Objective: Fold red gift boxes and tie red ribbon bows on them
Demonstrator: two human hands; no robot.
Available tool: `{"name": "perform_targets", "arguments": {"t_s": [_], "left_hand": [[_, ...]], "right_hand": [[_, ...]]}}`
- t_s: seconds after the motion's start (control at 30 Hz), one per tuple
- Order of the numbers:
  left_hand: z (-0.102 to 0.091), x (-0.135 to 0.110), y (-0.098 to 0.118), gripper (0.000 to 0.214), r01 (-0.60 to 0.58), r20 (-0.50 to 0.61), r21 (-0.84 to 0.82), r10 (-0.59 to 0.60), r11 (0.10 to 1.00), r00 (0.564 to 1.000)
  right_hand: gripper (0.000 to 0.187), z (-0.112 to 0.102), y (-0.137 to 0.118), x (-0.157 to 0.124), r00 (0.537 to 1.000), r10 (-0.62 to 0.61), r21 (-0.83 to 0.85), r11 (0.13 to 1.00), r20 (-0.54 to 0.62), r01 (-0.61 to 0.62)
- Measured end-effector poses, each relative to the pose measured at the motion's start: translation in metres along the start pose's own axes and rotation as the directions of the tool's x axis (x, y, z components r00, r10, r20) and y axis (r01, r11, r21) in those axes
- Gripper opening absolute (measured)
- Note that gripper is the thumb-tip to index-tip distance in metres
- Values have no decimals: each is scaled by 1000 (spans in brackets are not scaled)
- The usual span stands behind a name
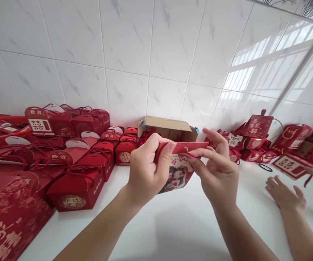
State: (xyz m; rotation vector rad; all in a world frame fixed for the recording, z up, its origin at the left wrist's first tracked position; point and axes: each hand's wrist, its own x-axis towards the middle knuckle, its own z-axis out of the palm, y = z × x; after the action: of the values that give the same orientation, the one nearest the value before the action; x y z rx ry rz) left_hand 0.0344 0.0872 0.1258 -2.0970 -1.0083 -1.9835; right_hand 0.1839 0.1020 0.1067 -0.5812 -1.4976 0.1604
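Observation:
Held up above the white table is a red gift bag point(178, 178) with a printed cartoon couple and gold lettering. My left hand point(148, 168) is closed on its upper left edge, thumb in front. At the bag's top right, my right hand point(218, 170) pinches a small red cord end point(191, 155) between thumb and fingertips, close to a tiny gold-coloured bit. Its other fingers are raised. The bag's back and the far side of the cord are hidden.
Red gift boxes point(73, 186) with cord handles crowd the left. An open cardboard box point(168, 124) stands by the tiled wall. At right, another person's hands point(287, 195) work near a red box point(289, 165), with more boxes point(256, 143) and a black ring point(265, 167) behind.

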Motion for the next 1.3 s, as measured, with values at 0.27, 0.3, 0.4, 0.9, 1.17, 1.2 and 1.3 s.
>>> {"name": "perform_targets", "arguments": {"t_s": [0.27,0.3,0.4,0.9,1.17,1.2,1.3], "left_hand": [[2,-1,1,11,-84,23,-10,84,996,996],[2,-2,0,11,-99,39,-26,100,995,994],[2,-3,-3,9,-163,74,-98,170,982,983],[-2,3,-16,29,135,272,-322,-45,937,961],[-20,13,-23,24,-35,22,-175,39,984,999],[-21,14,-23,25,-39,-47,-147,32,988,998],[-24,18,-24,29,-20,-173,-77,6,997,985]], "right_hand": [[11,-2,1,0,1000,21,43,999,16,-22],[10,-2,1,0,1000,24,53,998,14,-25],[17,-2,1,1,999,23,127,992,-26,-19],[13,-12,6,5,852,295,376,800,431,-468],[42,-21,22,18,843,241,219,898,481,-381],[49,-21,23,19,845,263,154,916,465,-370],[41,-20,23,20,803,328,15,923,497,-386]]}}
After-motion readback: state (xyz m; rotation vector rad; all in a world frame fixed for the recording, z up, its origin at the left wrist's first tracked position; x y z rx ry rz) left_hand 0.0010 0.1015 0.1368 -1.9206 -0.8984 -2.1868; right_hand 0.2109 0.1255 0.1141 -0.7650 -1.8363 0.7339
